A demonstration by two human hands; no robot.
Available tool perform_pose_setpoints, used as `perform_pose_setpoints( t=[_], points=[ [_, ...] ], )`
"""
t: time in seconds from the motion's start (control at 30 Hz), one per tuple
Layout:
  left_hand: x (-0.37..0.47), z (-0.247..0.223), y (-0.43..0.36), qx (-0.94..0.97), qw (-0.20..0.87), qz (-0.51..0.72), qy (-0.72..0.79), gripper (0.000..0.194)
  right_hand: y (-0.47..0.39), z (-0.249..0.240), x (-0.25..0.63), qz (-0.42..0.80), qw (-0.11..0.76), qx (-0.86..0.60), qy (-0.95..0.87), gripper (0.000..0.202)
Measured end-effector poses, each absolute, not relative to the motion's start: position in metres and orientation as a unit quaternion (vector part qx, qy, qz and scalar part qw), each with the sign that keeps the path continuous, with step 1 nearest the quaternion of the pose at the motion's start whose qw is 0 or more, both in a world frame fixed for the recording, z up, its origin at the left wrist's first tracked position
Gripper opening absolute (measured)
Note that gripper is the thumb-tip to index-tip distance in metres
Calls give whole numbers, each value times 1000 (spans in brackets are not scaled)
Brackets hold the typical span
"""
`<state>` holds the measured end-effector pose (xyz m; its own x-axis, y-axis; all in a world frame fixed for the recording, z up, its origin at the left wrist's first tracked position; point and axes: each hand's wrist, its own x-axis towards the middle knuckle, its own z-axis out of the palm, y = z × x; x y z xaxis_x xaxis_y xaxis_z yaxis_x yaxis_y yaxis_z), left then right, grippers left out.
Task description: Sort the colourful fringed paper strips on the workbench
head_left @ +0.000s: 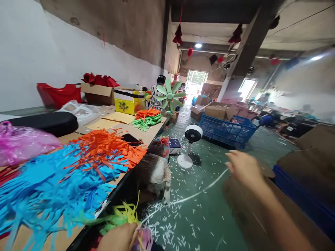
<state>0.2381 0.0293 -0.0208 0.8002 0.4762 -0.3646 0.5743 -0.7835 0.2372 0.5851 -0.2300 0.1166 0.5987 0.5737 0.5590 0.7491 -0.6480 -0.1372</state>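
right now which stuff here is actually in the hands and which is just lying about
In hand:
- white string, stretched between both hands
- left hand, on the yellow-green fringe bundle
- right hand, pulling the string's far end

Lying about:
- blue fringe
- orange fringe
- white fan
- blue crate

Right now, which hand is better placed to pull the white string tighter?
Probably the right hand: it grips the white string stretched out to the side with open floor beyond. The left hand is pinned low, holding the yellow-green paper strips.

A string (183,200) runs from my left hand (119,238) to my right hand (243,167). Fringed paper (65,181) lies on the table (146,136) to my left; a fan (192,134) stands on the floor ahead.
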Motion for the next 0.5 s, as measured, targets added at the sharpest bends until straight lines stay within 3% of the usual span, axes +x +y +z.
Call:
perform_pose_setpoints(
  t=[0.1,0.17,0.23,0.33,0.43,0.5],
  points=[
    [255,-14,20,938,165,-165,256,48,-167,44,493,39,272,-761,-588,49],
    [265,-7,11,941,165,-159,250,47,-133,9,435,191,306,-691,-627,59],
    [271,1,7,942,172,-144,249,45,-113,-9,404,279,326,-669,-607,48],
    [271,15,11,941,206,-114,242,41,-109,-12,424,327,349,-687,-547,33],
    [269,23,27,932,266,-61,240,55,-120,0,482,292,367,-715,-517,18],
    [275,21,39,914,340,-7,220,43,-126,7,512,263,368,-733,-508,19]
  ],
)
